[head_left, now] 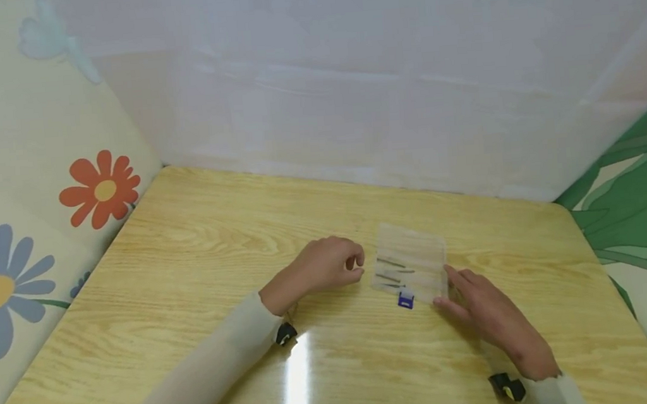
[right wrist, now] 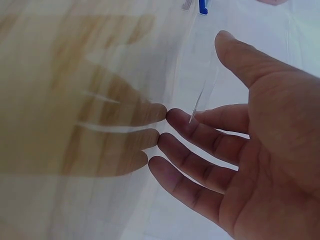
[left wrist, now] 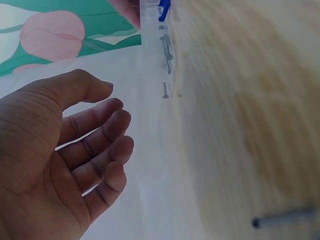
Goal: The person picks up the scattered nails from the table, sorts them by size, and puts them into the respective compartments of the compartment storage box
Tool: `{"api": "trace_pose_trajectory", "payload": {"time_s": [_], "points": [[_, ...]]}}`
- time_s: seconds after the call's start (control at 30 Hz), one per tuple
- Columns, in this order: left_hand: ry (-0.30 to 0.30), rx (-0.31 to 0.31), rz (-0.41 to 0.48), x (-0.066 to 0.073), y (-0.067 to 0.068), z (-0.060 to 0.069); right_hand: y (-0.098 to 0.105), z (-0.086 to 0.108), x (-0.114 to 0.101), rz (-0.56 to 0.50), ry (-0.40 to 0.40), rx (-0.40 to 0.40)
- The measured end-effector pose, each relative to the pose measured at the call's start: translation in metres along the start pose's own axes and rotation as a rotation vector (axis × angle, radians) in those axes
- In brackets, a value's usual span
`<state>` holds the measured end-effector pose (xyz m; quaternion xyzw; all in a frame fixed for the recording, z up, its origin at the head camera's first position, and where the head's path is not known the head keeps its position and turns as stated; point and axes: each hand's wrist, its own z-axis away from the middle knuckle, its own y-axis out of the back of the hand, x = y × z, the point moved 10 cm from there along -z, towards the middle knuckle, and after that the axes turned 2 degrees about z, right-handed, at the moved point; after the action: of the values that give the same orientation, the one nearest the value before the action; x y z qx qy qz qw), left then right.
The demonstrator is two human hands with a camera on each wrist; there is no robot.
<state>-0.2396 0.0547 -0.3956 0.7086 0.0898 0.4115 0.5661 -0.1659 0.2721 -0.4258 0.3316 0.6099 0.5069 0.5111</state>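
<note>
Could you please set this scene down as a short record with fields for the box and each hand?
Surface: wood-grain table
Container: clear box, lying flat
Clasp: blue clasp, on the box's near side
Contents: several thin nail-like pieces
Left hand: left of the box, apart from it, holding nothing
Right hand: at the box's right edge
Backdrop: white cloth
</note>
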Motion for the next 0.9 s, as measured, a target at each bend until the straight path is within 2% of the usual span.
{"api": "trace_pose_trajectory", "payload": {"time_s": [0.17, 0.47, 0.67, 0.9], "points": [[0.017, 0.017, -0.01, -0.006, 0.002, 0.018, -0.003, 0.0, 0.003, -0.001, -0.007, -0.013], [0.046, 0.041, -0.041, -0.016, 0.016, 0.05, -0.005, 0.0, 0.007, 0.008, -0.042, -0.041], [0.071, 0.048, -0.034, -0.023, 0.022, 0.067, -0.004, 0.001, 0.006, 0.011, -0.034, -0.036], [0.089, 0.093, -0.028, -0.034, 0.03, 0.084, -0.005, 0.0, 0.006, 0.01, -0.019, -0.025]]}}
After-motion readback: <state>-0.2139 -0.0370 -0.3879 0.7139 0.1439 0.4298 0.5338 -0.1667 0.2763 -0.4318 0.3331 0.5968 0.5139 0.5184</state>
